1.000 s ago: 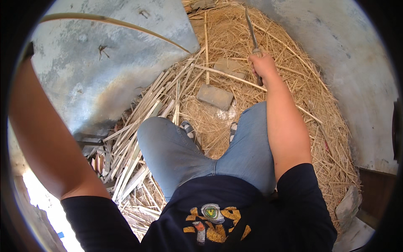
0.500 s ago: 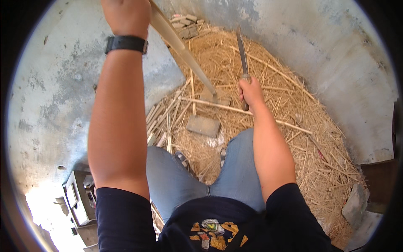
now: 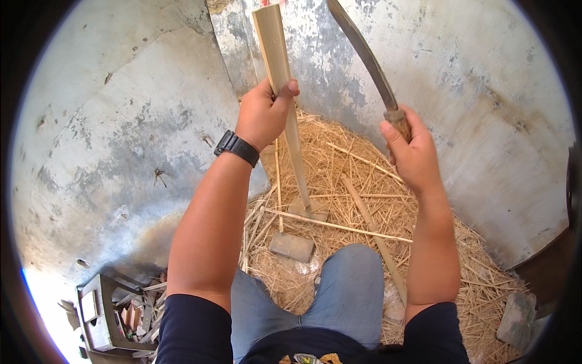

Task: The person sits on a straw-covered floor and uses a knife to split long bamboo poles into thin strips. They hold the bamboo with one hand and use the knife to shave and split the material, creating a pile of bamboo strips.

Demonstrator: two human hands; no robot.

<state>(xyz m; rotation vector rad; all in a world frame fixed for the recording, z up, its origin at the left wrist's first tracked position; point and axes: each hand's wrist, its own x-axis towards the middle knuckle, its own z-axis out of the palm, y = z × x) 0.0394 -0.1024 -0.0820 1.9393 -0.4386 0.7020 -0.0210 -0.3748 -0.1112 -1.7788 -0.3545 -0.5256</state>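
Note:
My left hand (image 3: 265, 115), with a black watch on its wrist, grips a long pale bamboo strip (image 3: 290, 136) near its upper end. The strip stands steeply, its wide end above my fist and its narrow foot down on a flat block (image 3: 316, 212) among the shavings. My right hand (image 3: 415, 148) is closed round the wooden handle of a machete (image 3: 370, 60). Its curved dark blade points up and to the left, apart from the strip. The blade's tip reaches the picture's upper edge.
Straw-like shavings (image 3: 339, 145) cover the floor, with loose sticks (image 3: 339, 223) across them. A brick (image 3: 292, 247) lies before my knees. Weathered walls (image 3: 485, 121) stand close on both sides. At lower left is a wooden frame (image 3: 100, 309) beside scrap pieces; a stone (image 3: 516, 318) lies at lower right.
My right hand has raised the machete, its blade now higher and tilted left. The strip has swung from leaning left to nearly upright, with my left hand still on it. The view has tipped upward.

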